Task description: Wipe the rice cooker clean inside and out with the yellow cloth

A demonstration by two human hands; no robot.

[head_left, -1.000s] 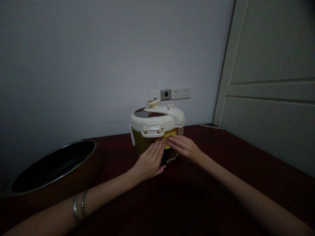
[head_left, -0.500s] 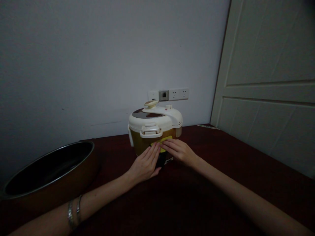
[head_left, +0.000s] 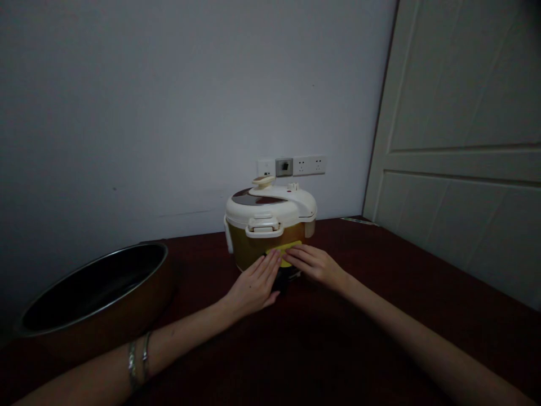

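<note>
A white and gold electric pressure cooker (head_left: pixel 270 211) stands upright near the wall, its lid on. In front of its lower body, a thin yellow cloth-like piece (head_left: pixel 284 248) lies under the fingers of both hands. My left hand (head_left: pixel 255 285) presses its long, close-set fingers on the left part of it, thumb below. My right hand (head_left: pixel 319 265) has its fingertips on the right part. Something black (head_left: pixel 280 278) shows below the yellow piece, between the hands; I cannot tell what it is. The hands partly hide the cooker's lower front.
A large brown pan with a dark inside (head_left: pixel 101 321) stands at the left on the dark red table (head_left: pixel 338 338). Wall sockets (head_left: pixel 291 166) sit behind the cooker, and a pale panelled door (head_left: pixel 456 158) is at the right.
The view has shifted slightly, so everything appears a little farther right and lower. The yellow piece appears flatter, with more of it showing between the hands. Both hands remain on it.
</note>
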